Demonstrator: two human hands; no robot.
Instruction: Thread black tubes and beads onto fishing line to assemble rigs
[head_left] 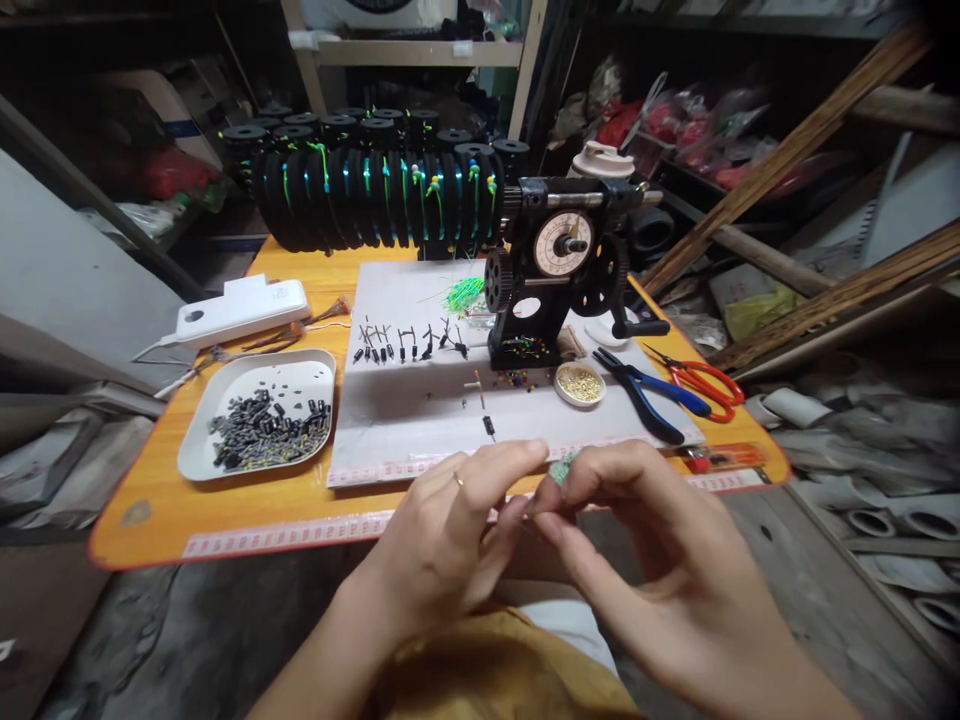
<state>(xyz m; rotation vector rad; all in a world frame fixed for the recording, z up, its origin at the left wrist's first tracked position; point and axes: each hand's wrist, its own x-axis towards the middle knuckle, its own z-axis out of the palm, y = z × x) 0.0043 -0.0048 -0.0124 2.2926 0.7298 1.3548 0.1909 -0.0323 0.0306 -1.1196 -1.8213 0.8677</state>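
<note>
In front of the board's near edge, my two hands meet at their fingertips. My right hand (645,530) is closed in a pinch, with a small pale green tuft of fine strands (563,467) showing at its curled index finger. My left hand (450,530), a ring on one finger, has its index finger stretched out, while its thumb tip lies against the right fingertips; whatever is pinched there is too small to make out. Just beyond on the board lie a black cylindrical bead-like piece (489,426) and a thin stick-like piece (478,386).
A hand-cranked winder (562,245) carries black spools (375,205). Around it are a row of black-weighted pieces (409,345), a gold-filled dish (580,384), pliers (645,395), scissors (705,385), a white tray (196,425) of dark parts and a white power strip (244,310).
</note>
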